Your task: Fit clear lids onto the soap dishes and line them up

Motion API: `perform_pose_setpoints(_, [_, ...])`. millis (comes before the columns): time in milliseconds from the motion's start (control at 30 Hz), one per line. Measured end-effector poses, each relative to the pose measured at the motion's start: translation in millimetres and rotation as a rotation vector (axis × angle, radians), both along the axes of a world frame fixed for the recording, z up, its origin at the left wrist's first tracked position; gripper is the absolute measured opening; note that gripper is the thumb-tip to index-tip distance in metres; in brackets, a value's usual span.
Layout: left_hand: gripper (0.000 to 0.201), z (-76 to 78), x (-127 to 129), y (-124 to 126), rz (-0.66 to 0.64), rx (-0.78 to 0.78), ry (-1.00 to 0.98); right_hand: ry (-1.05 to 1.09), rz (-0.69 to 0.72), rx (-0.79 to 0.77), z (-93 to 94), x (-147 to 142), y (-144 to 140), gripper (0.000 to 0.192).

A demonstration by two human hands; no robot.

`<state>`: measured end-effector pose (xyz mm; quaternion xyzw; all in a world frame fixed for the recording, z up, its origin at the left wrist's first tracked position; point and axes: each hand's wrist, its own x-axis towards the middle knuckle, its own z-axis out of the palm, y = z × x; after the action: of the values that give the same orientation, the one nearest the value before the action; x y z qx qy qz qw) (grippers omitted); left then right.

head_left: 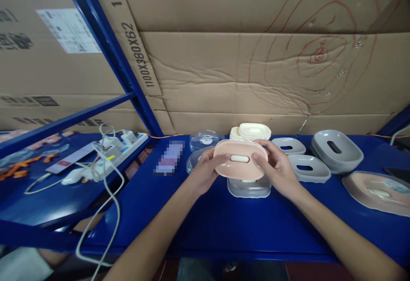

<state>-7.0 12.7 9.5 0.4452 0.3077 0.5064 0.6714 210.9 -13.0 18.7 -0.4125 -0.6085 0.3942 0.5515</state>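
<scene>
A pink oval plastic lid [241, 171] with a cream insert [239, 158] in its middle slot is held up between both hands. My left hand [208, 170] grips its left end, thumb on top beside the slot. At the right end my right hand [278, 163] closes round the edge, its thumb also lying on the top face. Below the lid sits a clear container [249, 189], partly covered by it. Stacked cream pieces [255, 130] stand just behind. Clear plastic covers [205, 139] lie behind my left hand.
Grey slotted lids [310, 174] and a deeper grey stack [338, 157] stand to the right. Further right lies a pink set [378, 195] under clear plastic. A pixelated flat item [169, 157], a power strip [128, 153] with cables and a blue frame post [141, 101] are on the left.
</scene>
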Motion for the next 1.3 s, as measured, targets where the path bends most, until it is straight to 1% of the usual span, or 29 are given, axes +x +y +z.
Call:
perform_pose_setpoints(133, [0.045,-1.1,-1,1,-0.022,0.019,0.027,0.105,0.066,-0.106,-1.6,3,2,0.041])
perform_pose_setpoints(200, [0.05,2.9,-5,1,-0.022,0.114,0.076,0.175,0.075,-0.161,-2.9,5,4,0.037])
perform_pose_setpoints(233, [0.051,6.2,-9,1,0.009,0.201,0.135,0.215,0.065,-0.19,-3.2,6,6,0.037])
perform_pose_setpoints(300, [0.047,14.3,-20,3,0.145,0.429,0.349,0.306,0.013,-0.249,-3.1,10,11,0.039])
perform_pose_setpoints(367, [0.046,21.2,-34,7,0.297,0.652,0.661,0.382,-0.057,-0.298,-2.6,15,17,0.039])
perform_pose_setpoints(400, [0.047,23.1,-41,9,0.336,0.731,0.815,0.409,-0.088,-0.316,-2.4,18,20,0.037])
perform_pose_setpoints(433, [0.048,23.8,-48,12,0.336,0.777,0.956,0.431,-0.11,-0.332,-2.5,20,24,0.036])
perform_pose_setpoints(500, [0.055,20.8,-59,17,0.285,0.792,1.191,0.465,-0.131,-0.354,-3.1,24,29,0.034])
perform_pose_setpoints(567, [0.068,12.9,-65,22,0.222,0.753,1.36,0.485,-0.136,-0.362,-4.1,26,32,0.034])
perform_pose_setpoints(667, [0.089,-2.8,-68,27,0.134,0.691,1.483,0.461,-0.13,-0.342,-5.2,26,32,0.036])
perform_pose_setpoints(733, [0.093,-11.2,-67,29,0.09,0.661,1.512,0.432,-0.127,-0.331,-5.4,24,30,0.037])
perform_pose_setpoints(833, [0.085,-14.7,-67,29,0.084,0.661,1.528,0.43,-0.126,-0.337,-4.8,23,28,0.038])
perform_pose_setpoints(900, [0.082,-9.9,-68,29,0.103,0.67,1.512,0.464,-0.117,-0.35,-3.7,22,27,0.04])
perform_pose_setpoints(1000, [0.08,4.6,-66,25,0.186,0.7,1.446,0.511,-0.119,-0.361,-1.6,20,25,0.043])
perform_pose_setpoints(1067, [0.078,16.1,-62,19,0.271,0.76,1.34,0.513,-0.134,-0.358,-0.4,18,24,0.045])
perform_pose_setpoints(1133, [0.077,26.1,-53,11,0.36,0.833,1.161,0.5,-0.147,-0.353,0.5,15,21,0.046])
perform_pose_setpoints(1200, [0.078,32.7,-43,1,0.416,0.897,0.968,0.469,-0.138,-0.354,1.3,11,18,0.049])
perform_pose_setpoints(1233, [0.078,34.1,-38,-4,0.417,0.924,0.895,0.451,-0.124,-0.358,1.8,9,16,0.05])
perform_pose_setpoints(1300, [0.079,33.4,-28,-11,0.367,0.978,0.822,0.421,-0.078,-0.369,3.0,5,11,0.054])
